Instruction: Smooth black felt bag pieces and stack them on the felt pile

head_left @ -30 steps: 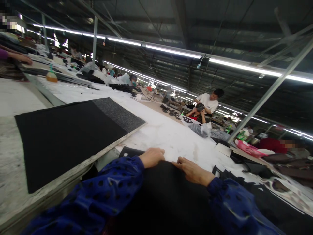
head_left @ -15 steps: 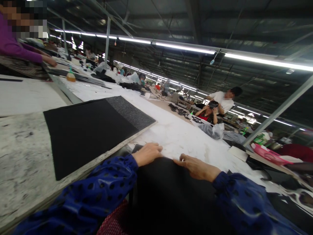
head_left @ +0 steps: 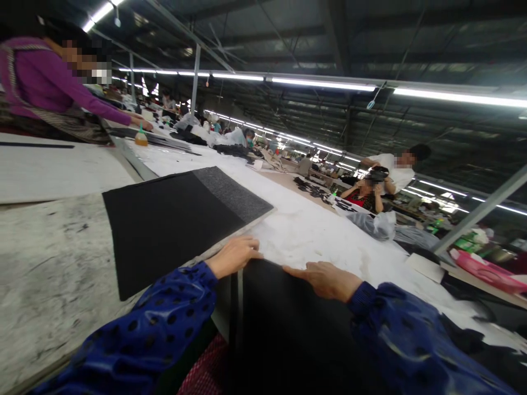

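Note:
My left hand (head_left: 233, 255) and my right hand (head_left: 325, 278) both grip the top edge of a large black fabric piece (head_left: 284, 323) that hangs down in front of me. Fingers of each hand curl over that edge, the hands about a forearm's width apart. Both arms wear blue sleeves with dark dots. To the left, a flat black fabric panel (head_left: 168, 219) with a grey textured strip lies on a worn board (head_left: 45, 263). Behind the hands spreads a white cloth-covered table (head_left: 313, 236).
A person in purple (head_left: 49, 88) leans over the table at far left, near a small orange bottle (head_left: 141, 137). Two people (head_left: 382, 181) stand at the far right side. A clear plastic bag (head_left: 376, 225), black cut pieces and a pink tray (head_left: 486, 271) lie on the table.
The view has swung left, bringing the person in purple into sight. My hands have stayed on the black fabric's top edge, spreading slightly apart.

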### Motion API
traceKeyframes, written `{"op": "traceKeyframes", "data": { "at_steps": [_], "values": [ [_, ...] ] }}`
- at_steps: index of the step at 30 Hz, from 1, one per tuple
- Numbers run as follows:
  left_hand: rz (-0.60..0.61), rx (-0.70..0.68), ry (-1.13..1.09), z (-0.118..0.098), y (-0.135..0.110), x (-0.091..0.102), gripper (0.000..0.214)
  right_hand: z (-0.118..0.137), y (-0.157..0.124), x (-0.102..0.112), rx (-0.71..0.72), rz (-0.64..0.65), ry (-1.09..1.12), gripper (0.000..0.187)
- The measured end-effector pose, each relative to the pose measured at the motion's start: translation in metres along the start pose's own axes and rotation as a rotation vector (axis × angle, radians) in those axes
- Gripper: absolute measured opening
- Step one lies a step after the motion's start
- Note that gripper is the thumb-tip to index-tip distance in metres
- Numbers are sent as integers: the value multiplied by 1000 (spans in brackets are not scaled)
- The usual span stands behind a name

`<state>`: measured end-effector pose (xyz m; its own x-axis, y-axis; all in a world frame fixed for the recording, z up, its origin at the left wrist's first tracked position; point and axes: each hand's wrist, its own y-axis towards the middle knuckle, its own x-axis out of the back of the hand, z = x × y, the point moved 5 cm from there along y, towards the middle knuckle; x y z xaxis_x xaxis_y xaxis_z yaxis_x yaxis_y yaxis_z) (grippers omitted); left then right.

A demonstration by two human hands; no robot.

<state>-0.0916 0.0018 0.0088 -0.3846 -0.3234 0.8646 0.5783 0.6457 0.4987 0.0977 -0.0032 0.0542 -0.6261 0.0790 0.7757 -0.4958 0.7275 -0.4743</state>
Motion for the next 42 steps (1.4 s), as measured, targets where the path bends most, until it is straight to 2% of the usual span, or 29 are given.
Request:
{"op": "traceKeyframes", "data": {
  "at_steps": [8, 15, 21, 25, 29, 32, 37, 42],
  "values": [
    [3, 2, -6, 0, -2, 1, 32, 22, 25, 12, 137, -233, 62, 72],
    [-31, 65, -63, 16, -18, 12, 29, 26, 30, 23, 134, -168, 108, 72],
    [-43, 59, -82, 17, -18, 14, 31, 32, 40, 26, 112, -235, 62, 67],
    [-80, 68, 21, 17, -20, 18, 34, 37, 43, 31, 122, -234, 61, 66],
    [-53, 95, 125, 19, -19, 19, 30, 46, 50, 41, 166, -268, 78, 65],
    [-57, 139, 54, 28, -23, 23, 27, 51, 55, 45, 177, -298, 92, 67],
    [-164, 263, -90, 47, -34, 33, 22, 49, 57, 44, 186, -288, 102, 67],
    [-95, 243, -48, 43, -29, 26, 19, 47, 61, 40, 213, -315, 101, 72]
  ]
}}
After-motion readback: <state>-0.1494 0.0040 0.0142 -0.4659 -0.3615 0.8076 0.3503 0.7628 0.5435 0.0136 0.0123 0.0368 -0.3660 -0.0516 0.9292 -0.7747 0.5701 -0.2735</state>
